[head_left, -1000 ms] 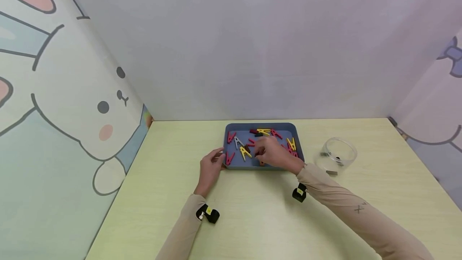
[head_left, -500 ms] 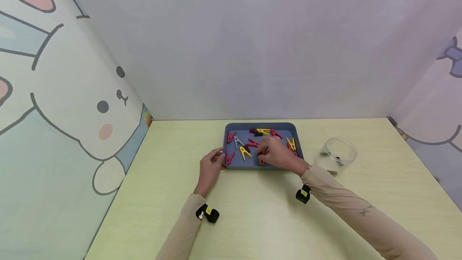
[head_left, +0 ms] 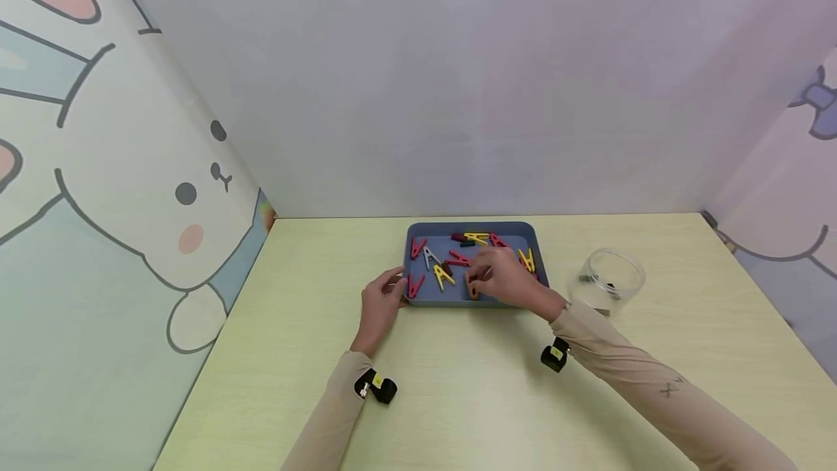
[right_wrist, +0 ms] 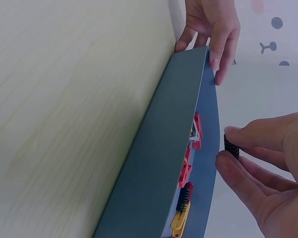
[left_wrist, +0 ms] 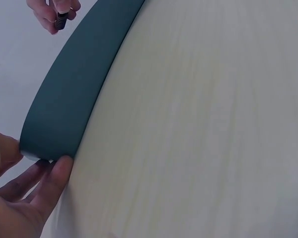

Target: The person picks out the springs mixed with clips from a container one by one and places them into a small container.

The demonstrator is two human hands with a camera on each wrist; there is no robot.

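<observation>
My right hand (head_left: 500, 278) pinches a small black ribbed cylinder (right_wrist: 232, 147) between thumb and fingertips, above the shallow blue-grey tray (head_left: 428, 304). In the left wrist view, the black cylinder (left_wrist: 61, 21) pokes out below those fingers. At the tray's near left corner, my left hand (head_left: 379, 307) grips the wall, thumb and fingers on either side of it. Scattered in the tray are red clips (head_left: 416, 286), yellow clips (head_left: 443, 277) and a grey clip (head_left: 431, 256). An orange clip (head_left: 472, 287) lies just left of my right fingertips. My right hand hides part of the tray.
Right of the tray stands a clear round container (head_left: 613, 251) with small dark pieces (head_left: 612, 286) in it. The right sleeve (head_left: 628, 358) passes in front of it. Behind the pale wooden table (head_left: 458, 398) rises a plain light wall (head_left: 458, 93).
My right hand has shifted slightly to the right over the tray, so more of the orange clip shows. My left hand has stayed at the tray's corner.
</observation>
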